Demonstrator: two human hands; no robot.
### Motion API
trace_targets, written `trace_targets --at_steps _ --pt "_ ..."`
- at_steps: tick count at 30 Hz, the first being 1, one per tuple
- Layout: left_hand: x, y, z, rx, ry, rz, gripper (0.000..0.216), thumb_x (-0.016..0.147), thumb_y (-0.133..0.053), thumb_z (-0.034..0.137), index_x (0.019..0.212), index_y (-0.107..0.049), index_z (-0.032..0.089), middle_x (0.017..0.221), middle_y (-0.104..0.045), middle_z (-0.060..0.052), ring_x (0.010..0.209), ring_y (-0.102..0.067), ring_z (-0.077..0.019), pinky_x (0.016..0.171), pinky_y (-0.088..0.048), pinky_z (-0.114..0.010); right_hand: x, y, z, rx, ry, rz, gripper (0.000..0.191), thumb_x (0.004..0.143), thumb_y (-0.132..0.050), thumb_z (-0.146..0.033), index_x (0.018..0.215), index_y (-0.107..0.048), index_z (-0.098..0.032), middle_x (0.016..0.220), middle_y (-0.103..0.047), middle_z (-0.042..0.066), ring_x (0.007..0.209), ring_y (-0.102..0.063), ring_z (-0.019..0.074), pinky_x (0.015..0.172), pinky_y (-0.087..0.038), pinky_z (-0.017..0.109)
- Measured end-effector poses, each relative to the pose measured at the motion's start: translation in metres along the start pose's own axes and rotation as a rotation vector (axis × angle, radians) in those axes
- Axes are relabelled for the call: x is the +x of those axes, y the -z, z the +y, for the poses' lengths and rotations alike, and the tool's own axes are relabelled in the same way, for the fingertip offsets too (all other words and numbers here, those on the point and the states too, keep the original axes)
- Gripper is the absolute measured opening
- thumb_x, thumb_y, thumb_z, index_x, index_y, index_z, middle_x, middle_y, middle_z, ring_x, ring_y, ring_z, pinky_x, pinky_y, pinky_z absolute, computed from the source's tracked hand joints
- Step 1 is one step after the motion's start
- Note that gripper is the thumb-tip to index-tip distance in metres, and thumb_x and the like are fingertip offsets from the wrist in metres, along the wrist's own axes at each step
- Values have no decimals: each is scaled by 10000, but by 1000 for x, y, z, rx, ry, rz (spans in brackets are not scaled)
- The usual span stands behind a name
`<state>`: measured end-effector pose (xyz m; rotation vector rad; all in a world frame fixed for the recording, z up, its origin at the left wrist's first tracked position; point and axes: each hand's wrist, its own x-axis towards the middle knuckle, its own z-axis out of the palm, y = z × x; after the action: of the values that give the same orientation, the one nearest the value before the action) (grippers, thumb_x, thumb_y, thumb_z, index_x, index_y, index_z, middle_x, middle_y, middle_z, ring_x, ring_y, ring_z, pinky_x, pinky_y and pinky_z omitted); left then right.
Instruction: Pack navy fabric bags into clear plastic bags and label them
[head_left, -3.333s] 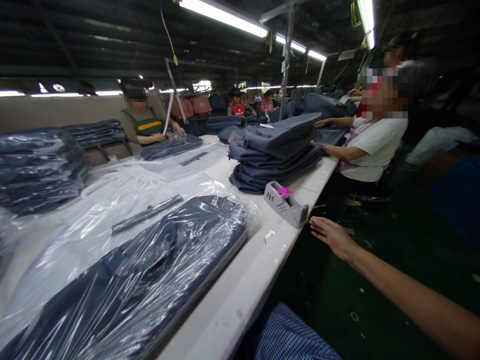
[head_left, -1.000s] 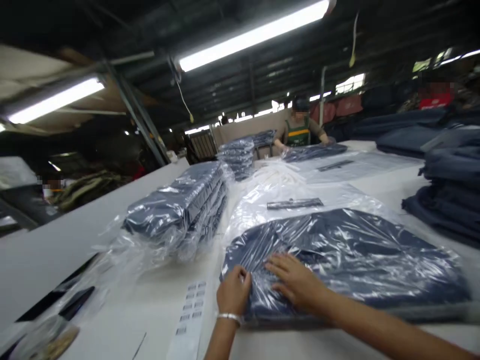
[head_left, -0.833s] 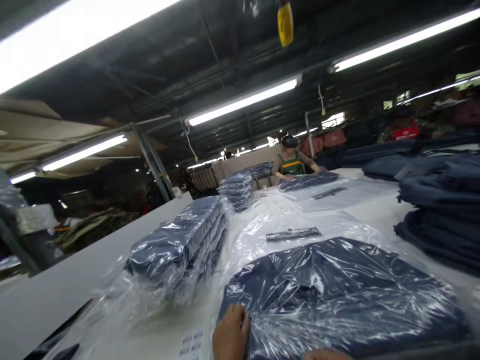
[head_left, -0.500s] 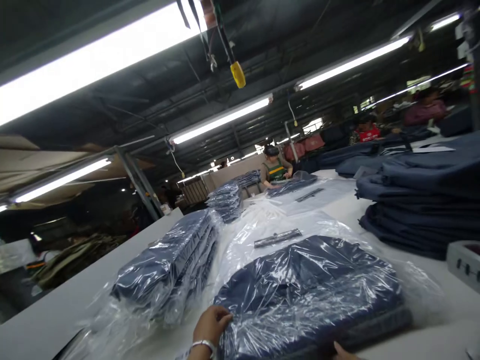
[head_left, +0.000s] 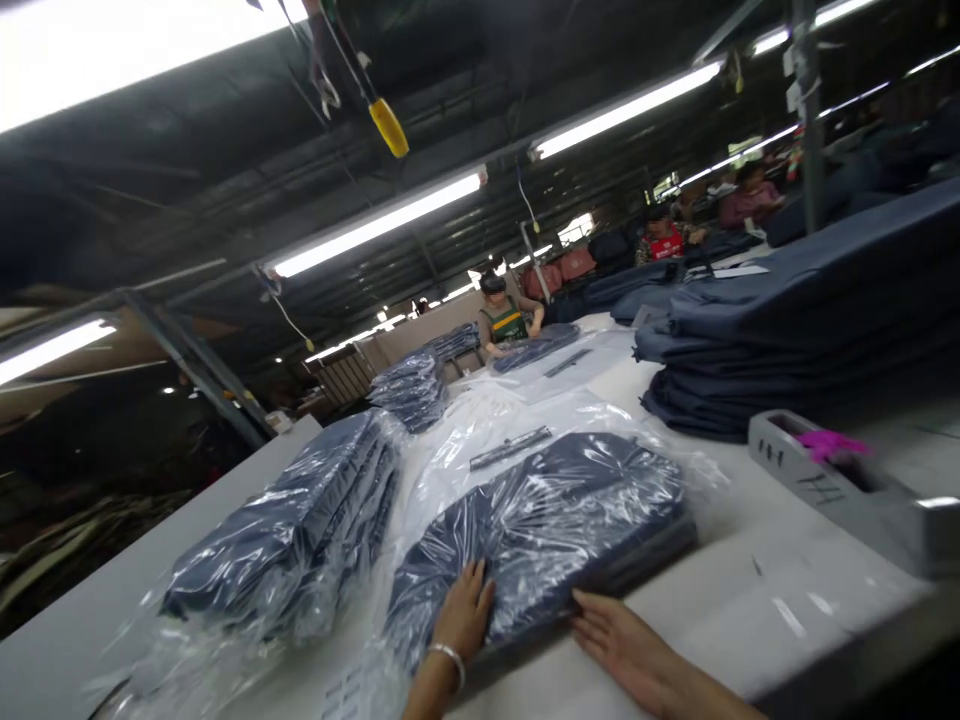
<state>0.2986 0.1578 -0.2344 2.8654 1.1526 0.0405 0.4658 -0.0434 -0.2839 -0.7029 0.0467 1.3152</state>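
In front of me on the white table lies a dark blue folded garment in a clear plastic bag (head_left: pixel 570 510). My left hand (head_left: pixel 463 612) rests flat on top of its near left part, fingers stretched out, a bracelet on the wrist. At the bag's near edge my right hand (head_left: pixel 611 632) touches the side with its fingers extended. To the left sits a stack of similar bagged dark blue pieces (head_left: pixel 277 530), its loose plastic ends spreading toward me. Just behind the bag, a dark strip (head_left: pixel 510 448) lies on a pile of clear plastic bags (head_left: pixel 442 475).
A tall pile of unbagged dark blue pieces (head_left: pixel 735 330) stands on the right. Nearer is a grey tape dispenser-like box (head_left: pixel 810 480) with something pink (head_left: pixel 832 443) in it. Across the table, a person in a green apron (head_left: pixel 508 318) handles another bagged piece (head_left: pixel 536 345).
My left hand has moved from the bag's left edge onto its top. The right hand has come further into view at the near side. The camera view has turned right.
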Motion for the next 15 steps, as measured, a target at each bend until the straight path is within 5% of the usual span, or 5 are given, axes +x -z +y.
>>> trace_targets --at_steps 4,7,10,15 --pt "-11 20 26 28 -47 150 571 983 -289 454 1481 -341 179 1576 -305 -113 1469 -231 -237 1204 -197 -492 -2 -10 -12 13 -64 -36 123 741 -722 -188 820 -634 -154 844 -716 64 823 -688 158 875 -529 270" --pt "-27 14 63 83 -290 266 727 883 -551 463 1512 -256 252 1570 -334 -87 1473 -224 -270 1196 -196 -548 -4 -6 -18 34 -71 -75 115 696 -657 -80 788 -625 -141 858 -718 75 852 -688 173 887 -525 299" --pt "-35 0 88 117 -364 288 888 771 -689 267 1523 -215 272 1573 -326 -96 1453 -274 -305 1162 -270 -565 -10 -2 -17 27 34 -202 351 636 -622 -10 946 -648 -173 1057 -709 40 1021 -654 169 967 -488 313" --pt "-14 7 89 99 -261 302 807 703 -476 -34 1469 -374 199 1497 -458 -92 1382 -417 -242 1132 -372 -420 -14 -6 -12 -15 181 -425 596 605 -595 -11 1160 -628 -226 1299 -619 29 1227 -555 191 1057 -436 348"
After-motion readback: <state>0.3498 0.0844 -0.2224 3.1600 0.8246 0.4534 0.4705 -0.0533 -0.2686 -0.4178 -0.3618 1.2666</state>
